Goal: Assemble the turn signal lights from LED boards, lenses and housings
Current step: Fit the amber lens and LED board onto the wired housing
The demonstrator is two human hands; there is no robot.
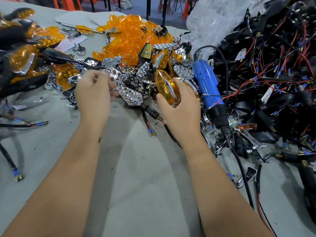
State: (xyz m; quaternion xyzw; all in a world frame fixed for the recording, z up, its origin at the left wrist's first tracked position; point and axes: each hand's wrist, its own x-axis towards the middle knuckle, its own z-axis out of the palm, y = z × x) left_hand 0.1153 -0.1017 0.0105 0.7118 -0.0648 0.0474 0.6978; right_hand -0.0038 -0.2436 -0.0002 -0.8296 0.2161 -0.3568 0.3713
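My right hand (179,101) grips an amber lens (166,87) with a chrome strip inside, holding it tilted above the table. My left hand (93,90) hovers with curled fingers over the chrome reflector pile (130,79); it is motion-blurred, and whether it holds anything is unclear. Between my hands lies a housing with a chrome reflector (130,95) fitted, its black stem and red and black wires (150,124) trailing toward me.
A heap of loose amber lenses (130,36) sits at the back. Assembled lights (22,60) lie at left. A blue electric screwdriver (207,82) lies right of my hand. Black housings with tangled wires (266,74) fill the right side. Grey table cover (136,177) lies in front.
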